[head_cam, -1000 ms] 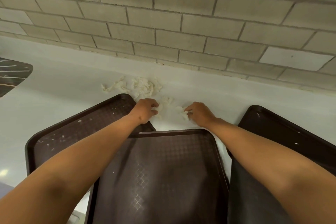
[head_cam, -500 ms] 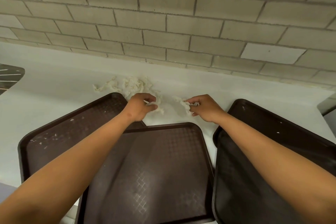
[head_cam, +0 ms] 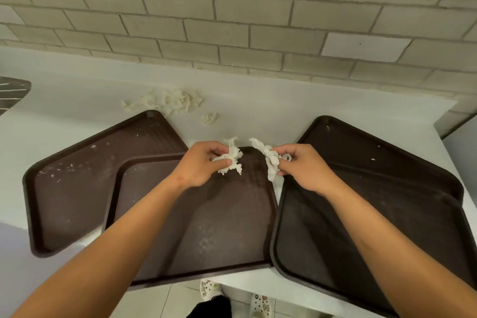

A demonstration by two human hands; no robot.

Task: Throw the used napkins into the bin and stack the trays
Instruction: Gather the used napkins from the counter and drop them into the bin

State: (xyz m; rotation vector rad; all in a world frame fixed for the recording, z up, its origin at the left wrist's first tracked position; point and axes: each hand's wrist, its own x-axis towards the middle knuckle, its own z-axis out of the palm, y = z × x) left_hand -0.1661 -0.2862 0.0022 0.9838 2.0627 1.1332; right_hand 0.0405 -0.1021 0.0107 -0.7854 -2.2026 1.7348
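Observation:
My left hand (head_cam: 202, 162) pinches a crumpled white napkin (head_cam: 232, 156) above the far edge of the middle brown tray (head_cam: 206, 235). A second torn napkin (head_cam: 268, 160) is pinched in my right hand (head_cam: 302, 166). The middle tray overlaps a left brown tray (head_cam: 77, 188) dotted with crumbs. On the right a brown tray (head_cam: 348, 227) lies on top of another one (head_cam: 387, 147). Beyond the left tray a pile of shredded napkins (head_cam: 173, 102) lies on the counter, with a small scrap (head_cam: 209, 118) beside it.
The white counter (head_cam: 258, 111) runs back to a grey brick wall (head_cam: 232, 20). A dark slatted object (head_cam: 11, 93) shows at the far left edge. The middle tray overhangs the counter's front edge, with tiled floor and patterned shoes (head_cam: 210, 289) below.
Both hands have lifted off the counter and drawn back toward me over the middle tray, each now carrying a napkin. One small scrap stays on the counter.

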